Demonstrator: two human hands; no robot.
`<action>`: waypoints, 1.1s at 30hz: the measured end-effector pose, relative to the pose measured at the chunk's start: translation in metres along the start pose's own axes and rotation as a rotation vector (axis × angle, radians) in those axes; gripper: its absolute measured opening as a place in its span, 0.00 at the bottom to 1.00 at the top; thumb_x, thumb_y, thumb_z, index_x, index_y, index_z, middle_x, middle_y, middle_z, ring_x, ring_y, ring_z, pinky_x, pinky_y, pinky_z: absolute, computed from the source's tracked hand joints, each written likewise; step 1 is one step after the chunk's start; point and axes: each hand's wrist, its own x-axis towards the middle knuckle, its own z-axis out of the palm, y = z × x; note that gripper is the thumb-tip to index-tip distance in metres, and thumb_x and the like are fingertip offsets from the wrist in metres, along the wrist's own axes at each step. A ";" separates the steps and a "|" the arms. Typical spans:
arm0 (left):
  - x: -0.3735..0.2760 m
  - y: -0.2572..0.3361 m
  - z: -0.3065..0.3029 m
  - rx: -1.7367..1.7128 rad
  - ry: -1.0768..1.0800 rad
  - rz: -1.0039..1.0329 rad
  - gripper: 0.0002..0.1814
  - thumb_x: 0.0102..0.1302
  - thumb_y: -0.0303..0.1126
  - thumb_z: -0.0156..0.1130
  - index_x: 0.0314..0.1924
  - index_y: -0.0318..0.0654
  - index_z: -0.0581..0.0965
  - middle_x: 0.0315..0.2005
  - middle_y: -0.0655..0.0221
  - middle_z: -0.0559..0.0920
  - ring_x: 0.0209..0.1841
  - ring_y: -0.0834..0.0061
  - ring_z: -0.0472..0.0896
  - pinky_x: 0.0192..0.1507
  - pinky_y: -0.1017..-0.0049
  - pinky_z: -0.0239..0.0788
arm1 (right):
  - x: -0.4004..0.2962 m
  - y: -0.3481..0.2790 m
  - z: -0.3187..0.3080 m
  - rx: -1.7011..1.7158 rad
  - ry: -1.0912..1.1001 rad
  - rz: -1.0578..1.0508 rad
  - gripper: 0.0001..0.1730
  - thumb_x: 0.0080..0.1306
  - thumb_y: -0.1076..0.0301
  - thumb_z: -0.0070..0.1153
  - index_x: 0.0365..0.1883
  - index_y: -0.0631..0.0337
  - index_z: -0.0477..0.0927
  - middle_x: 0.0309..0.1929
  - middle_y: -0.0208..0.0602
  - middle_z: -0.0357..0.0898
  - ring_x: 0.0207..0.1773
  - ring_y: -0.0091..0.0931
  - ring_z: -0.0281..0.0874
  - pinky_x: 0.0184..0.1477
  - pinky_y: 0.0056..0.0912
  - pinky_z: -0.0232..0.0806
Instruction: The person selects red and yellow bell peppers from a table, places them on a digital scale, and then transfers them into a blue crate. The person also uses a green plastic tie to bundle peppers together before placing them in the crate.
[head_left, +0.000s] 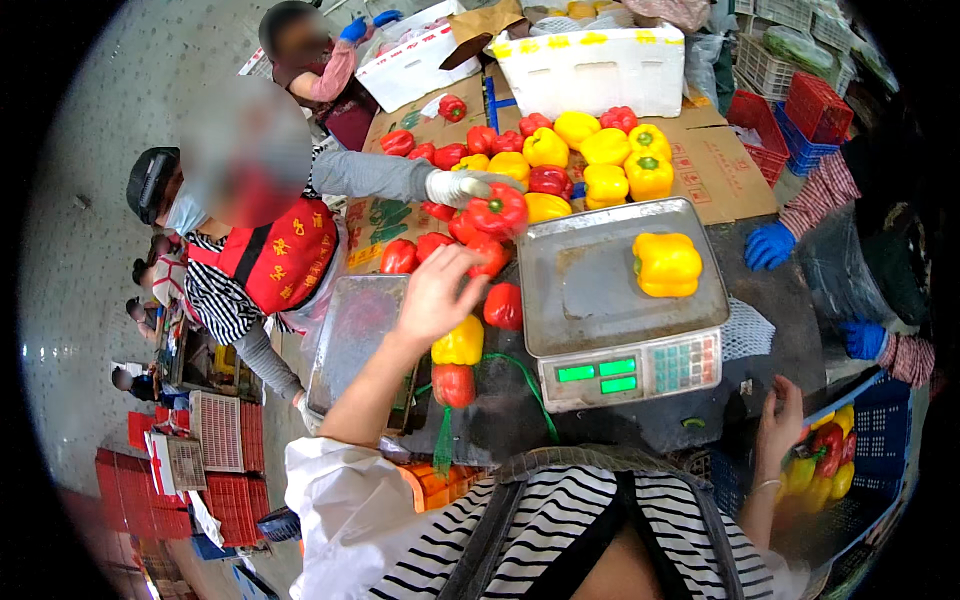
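My left hand (439, 296) reaches over the table with fingers and thumb apart, its fingertips at the edge of a red bell pepper (491, 259); whether they touch is unclear. Near its wrist lie a yellow bell pepper (459, 341) and a red one (454, 386), with green netting (444, 442) below them. Another red pepper (502, 306) lies beside the digital scale (630, 375). One yellow bell pepper (667, 264) rests on the scale's metal pan (577, 300). My right hand (784, 416), empty and loosely curled, is beside the blue plastic crate (877, 427) holding peppers.
Across the table, a co-worker's gloved hand (461, 187) is at a red pepper (497, 210). Several red and yellow peppers (546, 148) cover the cardboard (720, 161). A second metal pan (360, 322) stands left. Blue-gloved hands (770, 246) are at right; foam boxes (592, 75) stand behind.
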 end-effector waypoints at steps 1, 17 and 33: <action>-0.003 -0.014 -0.008 -0.018 -0.029 -0.094 0.08 0.57 0.27 0.60 0.38 0.37 0.79 0.34 0.60 0.81 0.40 0.60 0.80 0.43 0.66 0.72 | 0.001 -0.001 0.001 0.055 0.007 0.013 0.10 0.62 0.76 0.51 0.43 0.62 0.77 0.38 0.38 0.77 0.40 0.34 0.77 0.45 0.33 0.69; 0.071 0.008 0.062 -0.143 -0.074 0.059 0.45 0.39 0.39 0.79 0.60 0.42 0.69 0.56 0.59 0.70 0.59 0.54 0.67 0.61 0.60 0.60 | 0.007 -0.013 0.003 -0.066 -0.021 0.186 0.08 0.64 0.73 0.50 0.40 0.62 0.78 0.37 0.41 0.79 0.41 0.36 0.78 0.45 0.32 0.68; 0.036 0.046 0.108 -0.954 0.025 -0.188 0.51 0.36 0.19 0.78 0.61 0.41 0.60 0.57 0.62 0.67 0.61 0.67 0.68 0.65 0.67 0.60 | 0.003 -0.009 0.003 0.158 0.008 0.111 0.09 0.62 0.72 0.53 0.40 0.61 0.79 0.37 0.36 0.80 0.38 0.29 0.80 0.42 0.29 0.70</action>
